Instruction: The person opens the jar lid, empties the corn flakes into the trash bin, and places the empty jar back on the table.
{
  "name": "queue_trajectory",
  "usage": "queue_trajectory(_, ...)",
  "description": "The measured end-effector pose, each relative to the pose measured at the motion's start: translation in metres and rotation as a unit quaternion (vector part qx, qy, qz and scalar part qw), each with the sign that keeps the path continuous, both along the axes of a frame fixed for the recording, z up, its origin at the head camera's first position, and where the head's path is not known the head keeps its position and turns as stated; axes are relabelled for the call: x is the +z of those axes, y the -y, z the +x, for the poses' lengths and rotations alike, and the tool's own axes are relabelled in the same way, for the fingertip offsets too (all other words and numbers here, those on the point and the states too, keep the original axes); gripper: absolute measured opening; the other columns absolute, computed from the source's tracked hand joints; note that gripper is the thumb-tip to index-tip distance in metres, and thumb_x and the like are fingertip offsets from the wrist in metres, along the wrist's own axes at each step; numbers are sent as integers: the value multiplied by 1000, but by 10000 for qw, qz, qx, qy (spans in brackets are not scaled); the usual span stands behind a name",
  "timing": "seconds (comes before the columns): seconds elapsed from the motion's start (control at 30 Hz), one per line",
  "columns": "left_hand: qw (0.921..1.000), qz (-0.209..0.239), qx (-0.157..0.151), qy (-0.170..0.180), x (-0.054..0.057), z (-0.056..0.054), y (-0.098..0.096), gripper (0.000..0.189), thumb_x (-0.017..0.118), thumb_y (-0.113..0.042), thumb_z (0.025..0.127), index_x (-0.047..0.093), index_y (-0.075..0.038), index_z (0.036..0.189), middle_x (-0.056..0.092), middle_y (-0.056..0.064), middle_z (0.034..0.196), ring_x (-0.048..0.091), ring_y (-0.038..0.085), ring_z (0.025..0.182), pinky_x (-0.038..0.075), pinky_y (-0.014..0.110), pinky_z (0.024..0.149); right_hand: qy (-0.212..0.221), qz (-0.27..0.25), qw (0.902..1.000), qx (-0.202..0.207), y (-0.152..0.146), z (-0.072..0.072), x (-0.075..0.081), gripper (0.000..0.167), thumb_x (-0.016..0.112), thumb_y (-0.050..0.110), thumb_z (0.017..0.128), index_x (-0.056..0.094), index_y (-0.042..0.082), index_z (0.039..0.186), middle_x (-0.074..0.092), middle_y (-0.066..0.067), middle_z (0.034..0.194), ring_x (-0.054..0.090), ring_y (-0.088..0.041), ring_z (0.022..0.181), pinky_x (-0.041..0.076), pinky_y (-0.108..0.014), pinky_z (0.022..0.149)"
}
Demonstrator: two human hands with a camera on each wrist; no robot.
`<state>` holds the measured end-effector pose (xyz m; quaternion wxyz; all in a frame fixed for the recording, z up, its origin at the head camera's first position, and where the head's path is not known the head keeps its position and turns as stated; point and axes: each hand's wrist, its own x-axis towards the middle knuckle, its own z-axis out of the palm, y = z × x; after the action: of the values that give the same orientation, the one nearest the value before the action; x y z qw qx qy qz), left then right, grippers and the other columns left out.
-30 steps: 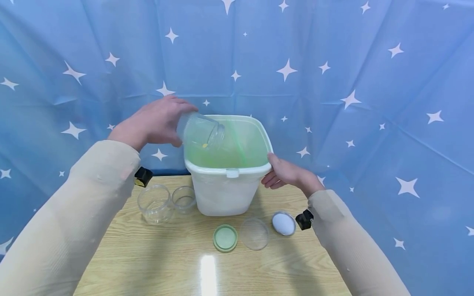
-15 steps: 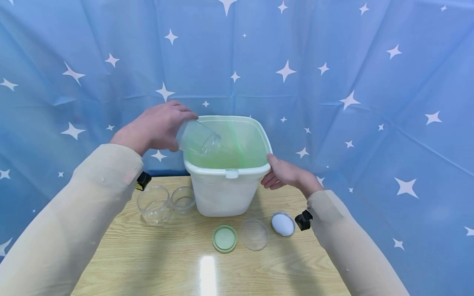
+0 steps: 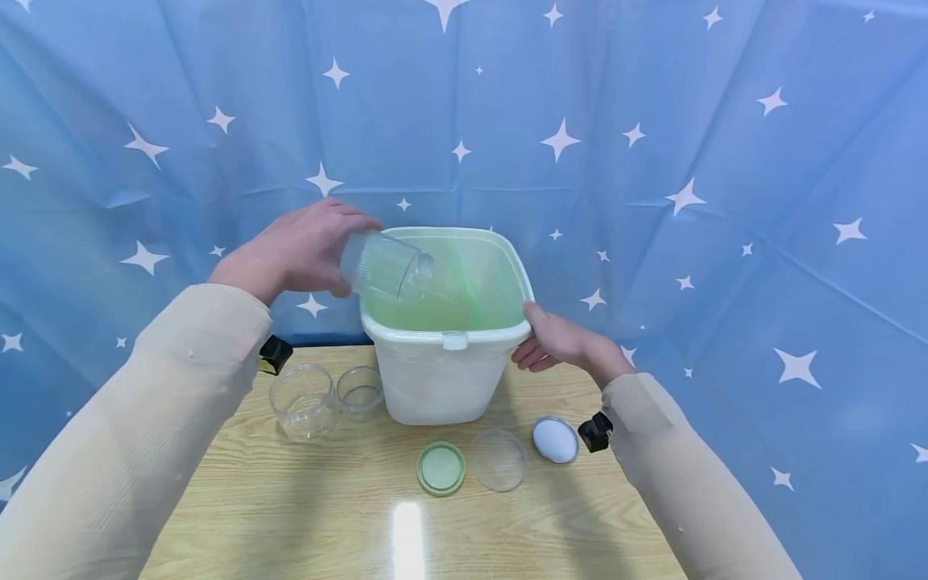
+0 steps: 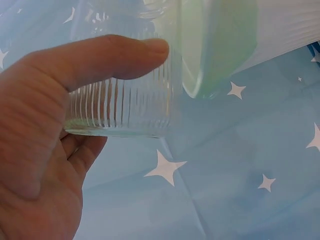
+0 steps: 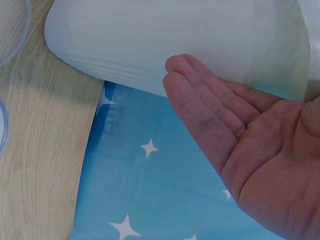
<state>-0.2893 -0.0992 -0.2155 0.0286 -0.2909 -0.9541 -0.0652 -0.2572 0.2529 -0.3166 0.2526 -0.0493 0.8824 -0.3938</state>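
In the head view my left hand (image 3: 300, 246) grips a clear ribbed jar (image 3: 387, 266) by its base end. The jar lies tilted on its side, its mouth over the inside of a white plastic bin (image 3: 442, 379) with a pale green interior. In the left wrist view the thumb presses along the ribs of the jar (image 4: 130, 107). My right hand (image 3: 558, 338) is at the bin's right front corner, thumb at the rim and fingers below it. The right wrist view shows those fingers (image 5: 200, 100) nearly straight against the bin's side.
Two clear round containers, a larger one (image 3: 304, 403) and a smaller one (image 3: 359, 391), stand left of the bin. In front lie a green lid (image 3: 441, 468), a clear disc (image 3: 499, 460) and a white lid with a silvery rim (image 3: 555, 439). A starry blue curtain (image 3: 616, 97) hangs behind.
A small yellow piece seen in the jar a second ago no longer shows there. The left hand and jar have shifted slightly down and left. The right hand stays at the bin.
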Motion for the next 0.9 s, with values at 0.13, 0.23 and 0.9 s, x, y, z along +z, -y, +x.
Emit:
queue_trajectory(0.13,10000,86,38,29,-1,-1,5,82,81,-16,64,51,-16,140,49,7,146,39,32,136,45,57,101,2,-24,10000,6,0,0,0,76,3,48,102,50,-6,127,63,-30,118,67,-37,105,56,-44,92)
queue_trajectory(0.23,9997,213,50,93,-2,0,9,83,83,-19,65,50,-15,141,49,9,147,40,34,136,42,59,103,5,-31,10000,1,0,0,-1,76,3,48,102,50,-6,127,63,-30,118,65,-39,107,55,-45,93)
queue_trajectory(0.9,9785,1591,795,1040,-29,7,48,100,85,-49,68,36,-18,150,42,10,153,36,35,141,35,61,108,-25,-32,10000,6,0,0,-1,76,2,48,102,50,-6,127,63,-29,117,68,-33,101,55,-45,93)
